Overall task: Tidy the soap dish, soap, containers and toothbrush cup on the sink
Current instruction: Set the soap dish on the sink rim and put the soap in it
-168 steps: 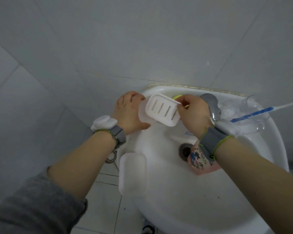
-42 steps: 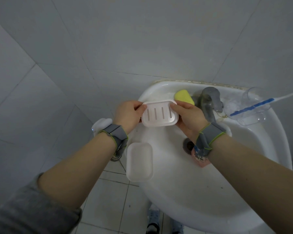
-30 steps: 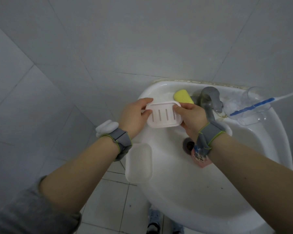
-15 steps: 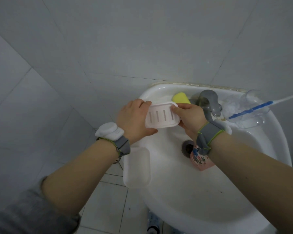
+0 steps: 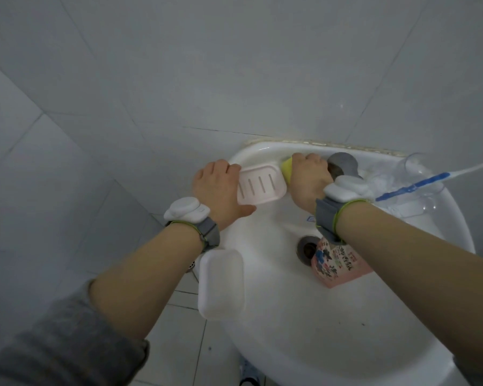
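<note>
head view: left hand (image 5: 216,190) gripped slotted soap dish (image 5: 261,185) at sink's (image 5: 346,344) far-left rim; right hand (image 5: 307,176) closed around yellow soap (image 5: 287,169) just right. i judged next: seat soap in dish.

**Two bare forearms reaching forward, both hands closed in a grip**

The left hand (image 5: 218,190) reaches forward from the lower left, palm turned inward, its thumb pointing right beneath what it holds. The right hand (image 5: 308,178) reaches in from the lower right, knuckles up, its fingers (image 5: 304,158) curled down and away from view. Each wrist wears a grey strap carrying a white rounded device. A grey sleeve is pushed up above the left elbow.
</note>
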The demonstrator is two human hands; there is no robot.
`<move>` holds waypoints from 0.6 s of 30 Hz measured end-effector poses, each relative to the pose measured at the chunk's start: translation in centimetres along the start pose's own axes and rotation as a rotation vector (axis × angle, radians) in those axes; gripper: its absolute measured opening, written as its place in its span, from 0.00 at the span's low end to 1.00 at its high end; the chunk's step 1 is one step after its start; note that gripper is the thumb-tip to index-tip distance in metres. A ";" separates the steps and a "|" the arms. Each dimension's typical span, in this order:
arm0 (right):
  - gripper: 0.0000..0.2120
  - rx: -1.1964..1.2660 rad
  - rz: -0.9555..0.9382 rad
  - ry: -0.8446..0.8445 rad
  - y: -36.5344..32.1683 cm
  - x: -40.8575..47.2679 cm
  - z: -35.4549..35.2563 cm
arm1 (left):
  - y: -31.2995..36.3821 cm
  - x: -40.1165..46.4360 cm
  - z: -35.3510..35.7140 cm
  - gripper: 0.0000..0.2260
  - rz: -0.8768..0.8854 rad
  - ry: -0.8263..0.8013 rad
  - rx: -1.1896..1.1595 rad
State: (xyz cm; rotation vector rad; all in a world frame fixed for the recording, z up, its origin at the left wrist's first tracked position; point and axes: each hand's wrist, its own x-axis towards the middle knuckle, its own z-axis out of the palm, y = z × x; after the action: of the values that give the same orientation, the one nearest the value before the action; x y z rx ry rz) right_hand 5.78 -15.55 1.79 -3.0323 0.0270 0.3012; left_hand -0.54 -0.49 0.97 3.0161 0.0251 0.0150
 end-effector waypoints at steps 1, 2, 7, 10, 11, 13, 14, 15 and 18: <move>0.17 -0.048 -0.005 -0.001 -0.1 0.2 0.3 | 0.0 0.2 0.1 0.34 -0.001 -0.001 -0.001; 0.17 -0.078 -0.002 -0.002 -0.1 0.3 0.5 | -0.1 0.3 0.2 0.33 -0.007 0.001 -0.006; 0.20 -0.140 -0.049 -0.011 0.3 0.7 1.0 | -0.2 0.8 0.6 0.33 -0.025 0.024 -0.031; 0.25 -0.138 -0.082 0.005 0.5 0.9 1.3 | -0.1 1.1 0.7 0.33 -0.014 0.015 -0.038; 0.26 -0.147 -0.075 0.008 0.4 1.0 1.5 | 0.0 1.2 0.8 0.34 -0.015 0.011 -0.048; 0.25 -0.166 -0.036 0.013 0.1 1.4 1.8 | 0.1 1.3 1.0 0.34 -0.017 0.006 -0.061; 0.23 -0.170 -0.018 0.021 -0.1 1.6 1.9 | 0.2 1.3 1.1 0.35 -0.017 0.004 -0.064; 0.21 -0.166 -0.003 0.036 -0.2 1.8 1.9 | 0.2 1.3 1.1 0.36 -0.016 0.001 -0.068; 0.16 -0.121 -0.001 0.080 -0.4 2.4 2.1 | 0.1 1.2 1.2 0.38 -0.015 -0.001 -0.075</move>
State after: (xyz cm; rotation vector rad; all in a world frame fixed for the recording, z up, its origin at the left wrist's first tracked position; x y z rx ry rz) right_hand 7.68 -15.00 -0.74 -3.1631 0.0135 0.1885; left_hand 0.70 -0.69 -0.19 2.9412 0.0464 0.0131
